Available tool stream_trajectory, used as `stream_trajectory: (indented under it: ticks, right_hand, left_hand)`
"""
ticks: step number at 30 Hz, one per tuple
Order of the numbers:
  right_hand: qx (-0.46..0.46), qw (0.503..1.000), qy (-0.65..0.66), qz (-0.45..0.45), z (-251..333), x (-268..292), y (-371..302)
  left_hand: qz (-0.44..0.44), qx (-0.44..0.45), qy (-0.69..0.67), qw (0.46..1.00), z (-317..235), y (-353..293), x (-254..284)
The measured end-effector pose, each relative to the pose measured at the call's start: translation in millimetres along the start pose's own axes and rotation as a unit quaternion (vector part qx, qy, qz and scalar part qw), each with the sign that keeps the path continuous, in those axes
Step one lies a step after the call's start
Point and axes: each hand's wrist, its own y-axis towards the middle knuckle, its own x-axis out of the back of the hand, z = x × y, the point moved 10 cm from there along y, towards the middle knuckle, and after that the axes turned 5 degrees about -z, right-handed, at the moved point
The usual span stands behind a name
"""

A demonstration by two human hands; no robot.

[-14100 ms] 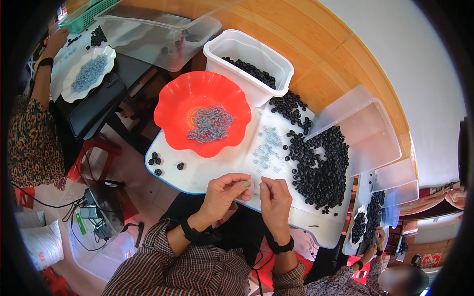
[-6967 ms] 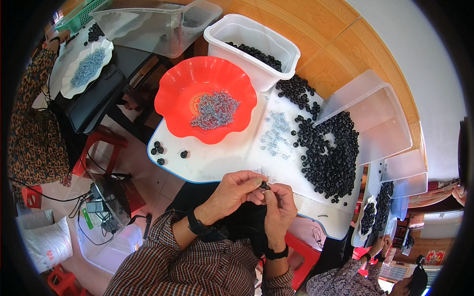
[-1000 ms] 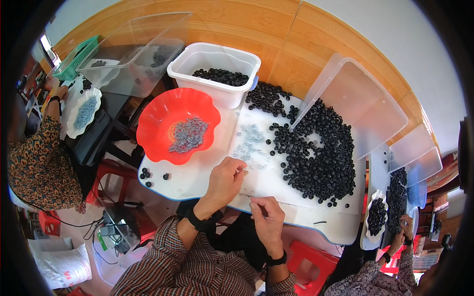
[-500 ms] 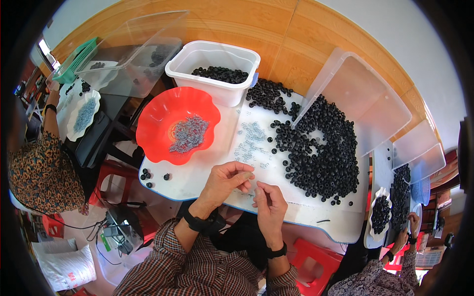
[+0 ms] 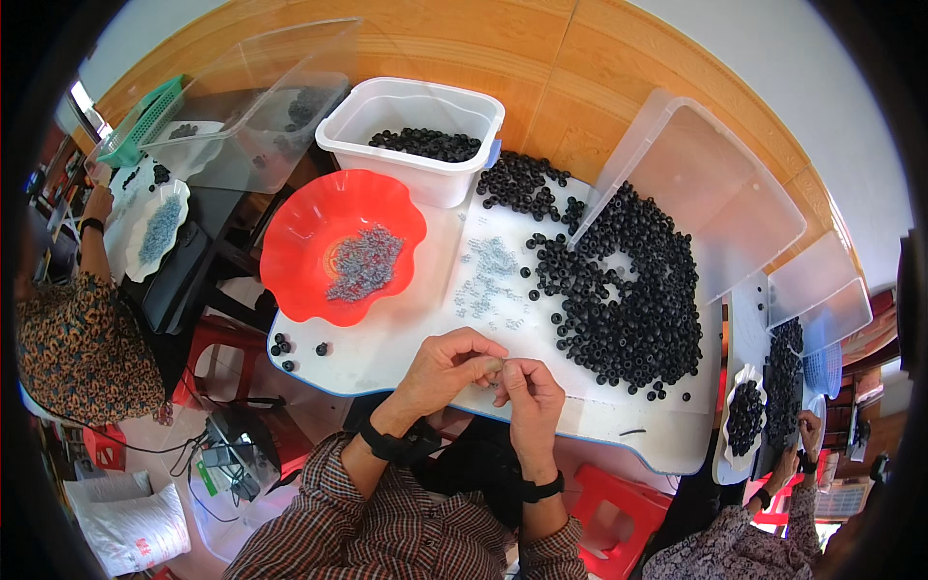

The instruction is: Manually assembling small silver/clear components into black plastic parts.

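Over the table's front edge, my left hand (image 5: 447,372) is closed, with thumb and index finger pinched. My right hand (image 5: 531,394) is pinched too, its fingertips meeting those of the left. Whatever sits between the fingertips is too small to make out. Just beyond the hands, small clear pieces (image 5: 491,261) lie scattered on a white sheet. To their right spreads a large heap of round black bead-like pieces (image 5: 633,319) with holes. A red scalloped bowl (image 5: 288,256) at the left contains small greyish pieces (image 5: 365,263).
A white tub (image 5: 401,171) with black pieces stands behind the bowl. A clear plastic bin (image 5: 715,184) leans on its side at the heap. Several loose black pieces (image 5: 279,343) lie near the left table edge. Co-workers sit on both sides; a red stool (image 5: 619,512) is below right.
My hands have come together: the fingertips, slightly apart before, now meet. The view has shifted slightly. At the far left, the co-worker's hand has moved a little.
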Motion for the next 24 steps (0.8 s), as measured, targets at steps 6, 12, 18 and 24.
stream_trajectory:
  ticks: [6,12,18,24]
  right_hand:
    - [-0.025,0.999,0.041,0.01,-1,0,0]
    - [-0.049,0.996,0.078,0.008,-6,1,0]
    - [-0.038,0.998,0.051,0.029,-3,0,0]
    - [-0.035,0.994,0.095,0.036,-3,-2,0]
  left_hand:
    - [0.014,0.004,-0.026,1.0,-2,-1,-5]
    - [0.019,0.009,-0.009,1.0,4,0,-5]
    - [0.024,-0.027,-0.008,0.999,-4,-1,-8]
    - [0.007,-0.04,0.011,0.999,-7,-2,-9]
